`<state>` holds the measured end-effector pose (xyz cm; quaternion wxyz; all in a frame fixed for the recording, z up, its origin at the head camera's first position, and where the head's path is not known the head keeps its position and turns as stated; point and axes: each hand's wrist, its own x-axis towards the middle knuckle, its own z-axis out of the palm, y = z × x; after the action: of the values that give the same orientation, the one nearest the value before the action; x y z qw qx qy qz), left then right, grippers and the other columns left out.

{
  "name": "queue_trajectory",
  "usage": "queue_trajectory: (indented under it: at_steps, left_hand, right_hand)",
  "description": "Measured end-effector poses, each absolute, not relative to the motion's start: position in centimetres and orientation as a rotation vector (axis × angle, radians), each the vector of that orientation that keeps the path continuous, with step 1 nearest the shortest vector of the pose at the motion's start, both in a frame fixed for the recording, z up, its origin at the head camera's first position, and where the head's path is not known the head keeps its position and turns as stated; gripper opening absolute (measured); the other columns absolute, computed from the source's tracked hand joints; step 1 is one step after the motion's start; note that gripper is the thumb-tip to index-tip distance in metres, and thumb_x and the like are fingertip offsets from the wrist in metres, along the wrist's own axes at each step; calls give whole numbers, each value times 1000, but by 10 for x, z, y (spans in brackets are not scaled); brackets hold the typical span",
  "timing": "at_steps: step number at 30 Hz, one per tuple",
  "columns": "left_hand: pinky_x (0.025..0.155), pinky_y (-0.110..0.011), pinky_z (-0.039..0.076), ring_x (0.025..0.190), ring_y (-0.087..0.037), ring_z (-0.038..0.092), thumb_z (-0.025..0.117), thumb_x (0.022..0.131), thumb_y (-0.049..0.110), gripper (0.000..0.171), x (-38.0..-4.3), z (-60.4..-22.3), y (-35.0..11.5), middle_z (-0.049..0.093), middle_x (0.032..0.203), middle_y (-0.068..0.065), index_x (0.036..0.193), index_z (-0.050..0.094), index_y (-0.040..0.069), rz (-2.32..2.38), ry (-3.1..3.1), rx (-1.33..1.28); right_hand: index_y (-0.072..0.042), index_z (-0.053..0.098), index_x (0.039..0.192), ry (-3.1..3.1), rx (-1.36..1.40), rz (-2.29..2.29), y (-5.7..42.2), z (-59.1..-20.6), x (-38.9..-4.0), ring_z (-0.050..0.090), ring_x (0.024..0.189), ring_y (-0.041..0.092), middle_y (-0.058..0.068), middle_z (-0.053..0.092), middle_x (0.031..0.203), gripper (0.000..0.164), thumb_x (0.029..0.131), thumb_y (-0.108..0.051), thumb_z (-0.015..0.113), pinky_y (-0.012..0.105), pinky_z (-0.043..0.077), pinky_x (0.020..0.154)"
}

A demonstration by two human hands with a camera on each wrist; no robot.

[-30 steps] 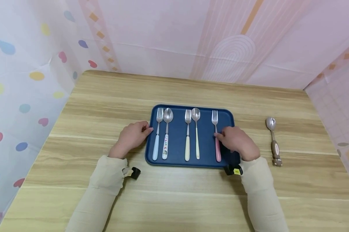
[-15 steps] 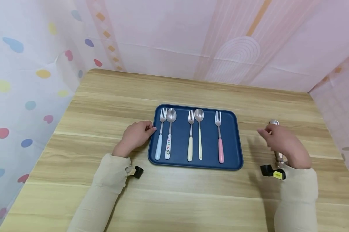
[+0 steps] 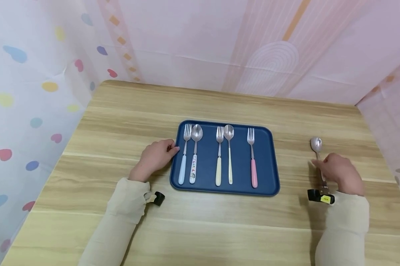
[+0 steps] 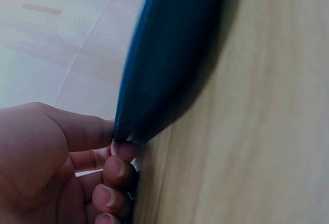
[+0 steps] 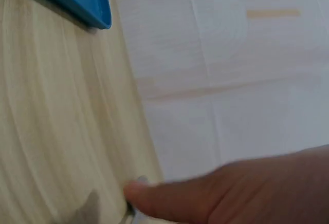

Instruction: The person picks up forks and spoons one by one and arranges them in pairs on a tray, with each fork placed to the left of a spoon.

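Note:
My left hand [image 3: 154,157] pinches the left rim of the dark blue tray [image 3: 238,173], thumb above and fingers under the edge, as the left wrist view shows. On the tray lie a blue-handled fork [image 3: 182,168], a spoon with a patterned white handle [image 3: 193,164], a cream-handled fork [image 3: 218,170], a slim cream-handled spoon [image 3: 230,162] and a pink-handled fork [image 3: 254,170]. To the right, my right hand [image 3: 340,170] pinches a brown-handled spoon [image 3: 316,145] by its handle. Its fingers are mostly hidden, and the hand covers part of the handle.
The wooden table [image 3: 220,229] extends around the tray. A pale pink patterned curtain [image 3: 200,44] hangs behind its far edge, and a white one with coloured spots [image 3: 30,111] hangs at the left. Black bands [image 3: 159,198] are on both wrists.
My right hand has left the pink-handled fork on the tray, moved right and come down to the brown-handled spoon, which has shifted slightly. My left hand stays on the tray rim.

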<state>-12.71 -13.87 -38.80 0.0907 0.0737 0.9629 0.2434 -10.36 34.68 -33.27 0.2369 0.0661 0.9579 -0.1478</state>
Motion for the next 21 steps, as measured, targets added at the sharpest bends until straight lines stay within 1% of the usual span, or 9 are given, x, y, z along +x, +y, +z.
queue_trajectory:
  at_steps: [2,5,9,12,17,21]
  left_hand:
    - [50,-30,32,56,-21,47,49,95,30,27,-127,-388,-138,48,61,-4,75,51,11,722,2865,224]
    - [50,-30,31,56,-21,47,49,95,30,28,-128,-388,-138,47,60,-3,74,50,11,715,2866,223]
    - [50,-30,31,56,-21,47,49,95,30,28,-128,-388,-138,47,60,-3,74,50,11,715,2863,223]
    - [50,-30,31,56,-21,47,49,95,29,27,-128,-388,-138,47,60,-4,75,51,11,719,2866,223]
    - [49,-30,31,56,-21,47,49,95,29,27,-128,-389,-138,47,60,-4,75,51,11,719,2866,223]
    - [49,-30,31,55,-21,46,49,95,29,28,-129,-390,-138,47,60,-3,74,51,11,720,2867,231]
  right_hand:
    - [-10,49,59,2584,191,-411,351,-335,-104,47,58,19,-2,44,54,57,95,-53,34,34,37,61]
    - [-11,52,58,2547,203,-433,357,-339,-104,46,57,18,-4,44,53,59,93,-55,35,33,37,62]
    - [-10,56,62,2522,193,-460,362,-340,-103,51,64,17,-3,56,60,57,93,-54,38,34,38,66]
    - [-8,55,67,2515,168,-463,364,-341,-103,53,70,18,-1,59,68,53,94,-51,38,37,39,69]
    - [-4,50,78,2479,166,-551,366,-346,-104,48,65,17,2,50,68,38,95,-37,41,33,38,63]
    - [-4,47,79,2479,139,-601,367,-349,-104,46,63,16,1,48,67,32,96,-31,43,31,37,61]
